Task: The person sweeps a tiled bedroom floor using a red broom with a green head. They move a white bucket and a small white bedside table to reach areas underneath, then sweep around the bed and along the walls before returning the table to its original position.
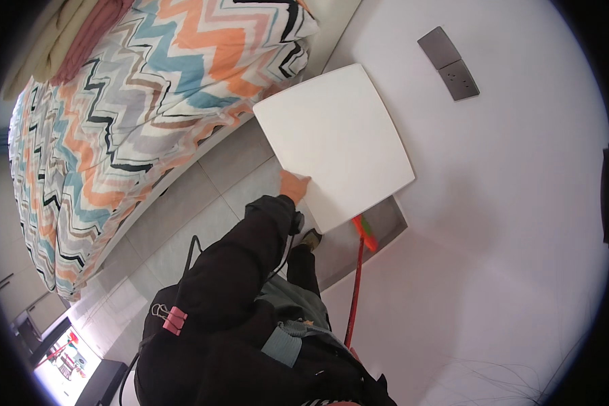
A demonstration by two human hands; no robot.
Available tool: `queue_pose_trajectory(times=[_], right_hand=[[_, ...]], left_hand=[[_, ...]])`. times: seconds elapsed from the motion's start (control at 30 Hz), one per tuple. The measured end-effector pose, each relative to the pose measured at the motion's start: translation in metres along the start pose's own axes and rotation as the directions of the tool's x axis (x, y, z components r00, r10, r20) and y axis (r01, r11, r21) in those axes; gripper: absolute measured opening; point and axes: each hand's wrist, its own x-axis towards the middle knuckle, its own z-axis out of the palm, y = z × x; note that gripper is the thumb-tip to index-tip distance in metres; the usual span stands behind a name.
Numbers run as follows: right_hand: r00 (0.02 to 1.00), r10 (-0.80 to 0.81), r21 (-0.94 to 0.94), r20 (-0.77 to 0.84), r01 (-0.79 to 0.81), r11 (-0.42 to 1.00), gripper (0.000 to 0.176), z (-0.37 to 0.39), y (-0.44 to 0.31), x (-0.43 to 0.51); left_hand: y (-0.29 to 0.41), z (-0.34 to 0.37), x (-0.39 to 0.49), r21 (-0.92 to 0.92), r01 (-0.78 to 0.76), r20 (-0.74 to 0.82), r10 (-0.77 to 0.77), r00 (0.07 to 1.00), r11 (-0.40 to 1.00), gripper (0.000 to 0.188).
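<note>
My left hand [294, 187] grips the near left edge of a small white bedside table [335, 137], thumb over the top and the other fingers out of sight. A broom with a red handle [356, 289] and orange and green bristles [366, 234] stands on the floor, its head partly under the table's near side. Just a sliver of my right hand [354, 353] shows low in the view, at the upper part of the handle; my body hides the rest of it.
To the left is a bed with a zigzag-patterned quilt [147, 111] and folded blankets [76, 45]. Grey floor tiles [198, 198] run between bed and table. The white wall [507, 167] with sockets [459, 80] closes the right side. A cable [185, 269] hangs along my left sleeve.
</note>
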Motion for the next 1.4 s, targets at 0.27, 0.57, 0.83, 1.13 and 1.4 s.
queue_pose_trajectory(times=[0.27, 0.57, 0.83, 1.13, 1.4], right_hand=[[0.995, -0.03, 0.186, -0.091, 0.047, 0.981, 0.074, 0.067, 0.06, -0.035], [0.971, -0.224, 0.343, -0.087, 0.24, 0.908, 0.085, 0.118, 0.118, -0.064], [0.955, -0.248, 0.491, -0.163, 0.296, 0.819, 0.081, 0.187, 0.123, -0.094], [0.915, -0.269, 0.699, -0.3, 0.403, 0.591, 0.072, 0.226, 0.158, -0.108], [0.857, -0.376, 0.581, -0.352, 0.515, 0.63, 0.074, 0.193, 0.094, -0.054]], left_hand=[[-0.021, 0.012, -0.16, 0.354, -0.088, 0.595, -0.151, 0.79, 0.931, 0.048], [-0.066, -0.01, -0.299, 0.482, 0.008, 0.876, -0.481, -0.049, 0.876, 0.059], [-0.058, -0.026, -0.38, 0.397, 0.253, 0.915, -0.36, -0.182, 0.882, 0.048], [-0.084, -0.016, -0.426, 0.384, 0.133, 0.918, -0.393, 0.051, 0.914, 0.023], [-0.035, 0.039, -0.351, 0.255, -0.071, 0.942, -0.231, 0.242, 0.964, 0.023]])
